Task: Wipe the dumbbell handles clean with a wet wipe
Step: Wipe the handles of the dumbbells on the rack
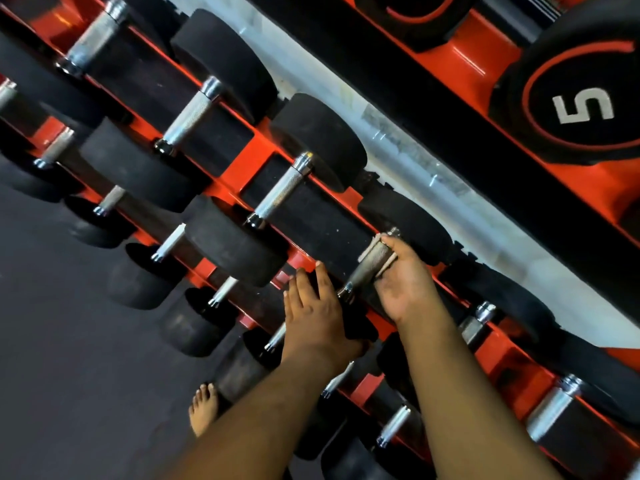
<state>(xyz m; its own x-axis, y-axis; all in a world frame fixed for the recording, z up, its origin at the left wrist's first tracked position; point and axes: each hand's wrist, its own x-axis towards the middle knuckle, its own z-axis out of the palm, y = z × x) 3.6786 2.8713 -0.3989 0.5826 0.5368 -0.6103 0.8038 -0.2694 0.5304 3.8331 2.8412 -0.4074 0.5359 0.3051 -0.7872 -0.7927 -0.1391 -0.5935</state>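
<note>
A red rack holds rows of black dumbbells with knurled steel handles. My right hand grips the handle of one dumbbell in the middle tier, with a pale wet wipe wrapped round the bar under my fingers and thumb. Only thin edges of the wipe show. My left hand lies on that dumbbell's near black head, fingers stretched out over it toward the rack rail. The far head sits against the back of the tier.
More dumbbells fill the rack on both sides, their handles bare. An upper tier holds a large dumbbell marked 5. A lower tier of smaller dumbbells sits closer to me. My bare foot stands on the dark floor.
</note>
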